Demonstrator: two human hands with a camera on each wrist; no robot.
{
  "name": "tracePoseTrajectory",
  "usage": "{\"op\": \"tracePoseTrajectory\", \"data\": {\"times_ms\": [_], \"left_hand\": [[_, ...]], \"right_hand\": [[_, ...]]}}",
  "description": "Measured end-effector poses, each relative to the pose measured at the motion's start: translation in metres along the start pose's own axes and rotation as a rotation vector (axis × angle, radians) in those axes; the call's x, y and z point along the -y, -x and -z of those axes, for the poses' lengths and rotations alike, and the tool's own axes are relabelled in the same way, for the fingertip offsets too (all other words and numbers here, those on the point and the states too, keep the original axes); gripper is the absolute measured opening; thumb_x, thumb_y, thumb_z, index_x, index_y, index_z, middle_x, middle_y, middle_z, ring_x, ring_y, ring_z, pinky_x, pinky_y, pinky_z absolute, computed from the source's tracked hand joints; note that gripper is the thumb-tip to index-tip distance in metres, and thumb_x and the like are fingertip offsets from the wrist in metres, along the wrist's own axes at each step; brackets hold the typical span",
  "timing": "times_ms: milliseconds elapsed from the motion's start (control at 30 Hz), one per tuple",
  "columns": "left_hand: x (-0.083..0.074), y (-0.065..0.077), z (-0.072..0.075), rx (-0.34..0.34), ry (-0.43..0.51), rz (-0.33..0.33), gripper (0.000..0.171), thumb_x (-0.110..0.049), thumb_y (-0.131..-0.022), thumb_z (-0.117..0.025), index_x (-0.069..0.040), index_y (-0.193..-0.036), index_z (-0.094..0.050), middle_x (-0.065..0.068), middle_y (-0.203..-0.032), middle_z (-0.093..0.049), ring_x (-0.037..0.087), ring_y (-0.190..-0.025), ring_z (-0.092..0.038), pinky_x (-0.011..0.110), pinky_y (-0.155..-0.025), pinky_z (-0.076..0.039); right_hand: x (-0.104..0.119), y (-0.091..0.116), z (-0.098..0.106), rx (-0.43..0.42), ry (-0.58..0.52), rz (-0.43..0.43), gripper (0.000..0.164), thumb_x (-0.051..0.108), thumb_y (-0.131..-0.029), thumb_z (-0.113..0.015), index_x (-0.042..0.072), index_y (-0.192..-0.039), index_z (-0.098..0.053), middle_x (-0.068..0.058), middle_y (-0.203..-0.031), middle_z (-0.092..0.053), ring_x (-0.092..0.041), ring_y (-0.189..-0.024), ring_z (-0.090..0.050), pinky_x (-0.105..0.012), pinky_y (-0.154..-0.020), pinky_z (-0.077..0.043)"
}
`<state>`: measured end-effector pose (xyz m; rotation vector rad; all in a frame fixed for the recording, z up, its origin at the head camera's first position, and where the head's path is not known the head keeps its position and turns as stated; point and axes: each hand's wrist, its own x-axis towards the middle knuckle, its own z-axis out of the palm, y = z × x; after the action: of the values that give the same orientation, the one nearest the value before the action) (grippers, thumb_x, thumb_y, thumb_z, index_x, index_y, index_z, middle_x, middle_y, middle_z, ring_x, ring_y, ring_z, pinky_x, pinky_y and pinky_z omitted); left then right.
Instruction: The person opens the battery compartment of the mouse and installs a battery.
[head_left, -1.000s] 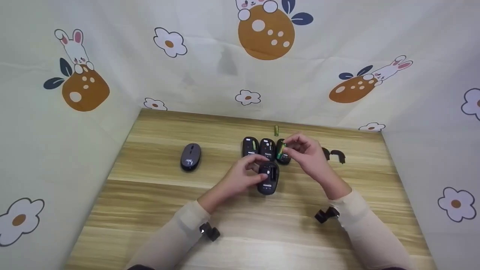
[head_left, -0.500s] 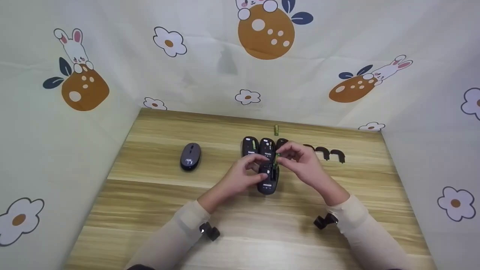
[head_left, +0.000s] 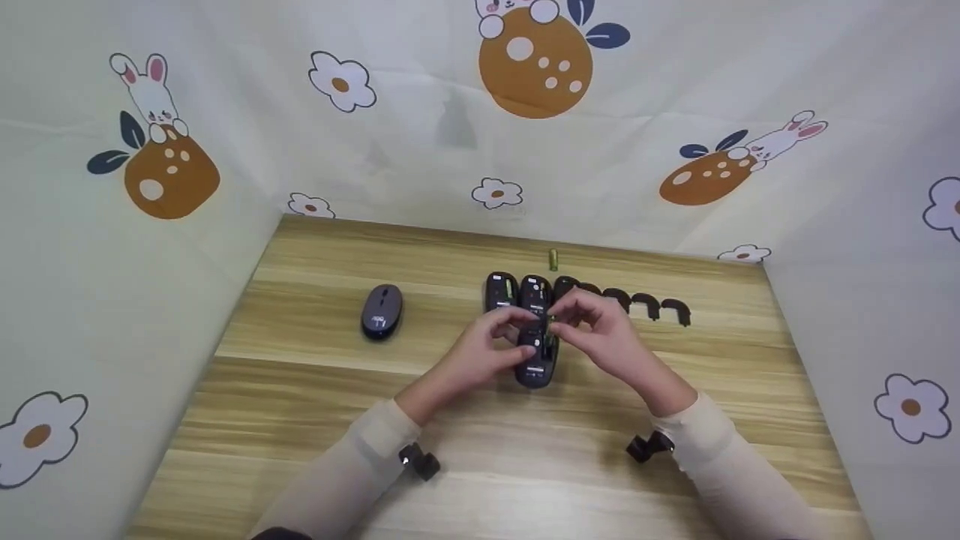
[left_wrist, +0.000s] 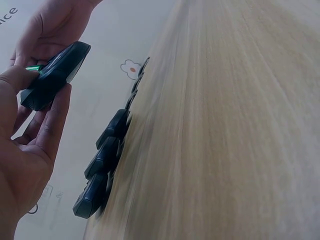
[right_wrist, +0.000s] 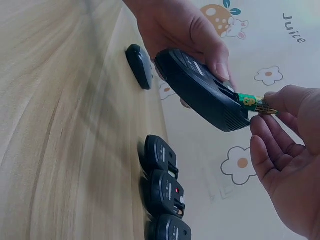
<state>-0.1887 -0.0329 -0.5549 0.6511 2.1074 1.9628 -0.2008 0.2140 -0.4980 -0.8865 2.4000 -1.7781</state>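
Note:
My left hand (head_left: 480, 349) holds a black computer mouse (right_wrist: 200, 87) underside up, raised off the wooden table, its battery slot uncovered. Thumb and fingers grip it from the left side. Between thumb and fingertips, my right hand (head_left: 607, 326) pinches a green battery (right_wrist: 252, 102). In the right wrist view the battery sits at a slant, its inner end at the slot and its outer end in the fingers. Just behind the hands, three more mice lie underside up in a row: the left one (head_left: 501, 291), the middle one (head_left: 535, 291) and the right one (head_left: 564, 285), partly hidden.
Several curved black battery covers (head_left: 676, 311) lie in a line to the right. A loose battery (head_left: 553, 260) is near the table's back edge. One grey-topped mouse (head_left: 382, 311) rests upright on the left. Patterned cloth (head_left: 420, 150) walls the table (head_left: 300, 345) at the back and sides.
My right hand has moved left and slightly down, bringing the battery from above the right-hand mouse to the slot of the held mouse. The left hand has stayed in place.

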Motion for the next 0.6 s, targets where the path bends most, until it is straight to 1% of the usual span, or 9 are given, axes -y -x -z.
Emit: {"op": "tracePoseTrajectory", "data": {"times_ms": [233, 467, 600], "left_hand": [[0.0001, -0.0005, 0.0001, -0.003, -0.005, 0.006, 0.043, -0.015, -0.096, -0.087, -0.013, -0.137, -0.071, 0.002, -0.117, -0.074, 0.024, -0.101, -0.071, 0.056, -0.099, -0.058], [0.0004, -0.0008, -0.0001, -0.011, -0.010, -0.004, 0.045, -0.012, -0.096, -0.087, -0.011, -0.138, -0.071, 0.002, -0.120, -0.074, 0.023, -0.100, -0.071, 0.057, -0.097, -0.060], [0.0005, -0.0010, -0.0002, -0.015, -0.005, -0.004, 0.046, -0.011, -0.096, -0.087, -0.010, -0.138, -0.070, 0.002, -0.118, -0.074, 0.022, -0.099, -0.071, 0.058, -0.098, -0.059]], "right_hand": [[-0.0022, 0.0034, -0.0021, -0.002, 0.015, -0.015, 0.014, 0.000, -0.096, -0.084, 0.005, -0.108, -0.079, -0.011, -0.101, -0.074, -0.021, -0.088, -0.069, -0.028, -0.081, -0.059], [-0.0065, 0.0061, -0.0043, -0.016, 0.042, 0.008, 0.014, 0.000, -0.095, -0.084, 0.007, -0.107, -0.081, -0.011, -0.102, -0.071, -0.019, -0.088, -0.066, -0.025, -0.078, -0.058], [-0.0085, 0.0074, -0.0051, -0.020, 0.047, -0.003, 0.016, -0.001, -0.095, -0.084, 0.010, -0.106, -0.082, -0.008, -0.103, -0.071, -0.020, -0.088, -0.065, -0.025, -0.077, -0.058]]}}
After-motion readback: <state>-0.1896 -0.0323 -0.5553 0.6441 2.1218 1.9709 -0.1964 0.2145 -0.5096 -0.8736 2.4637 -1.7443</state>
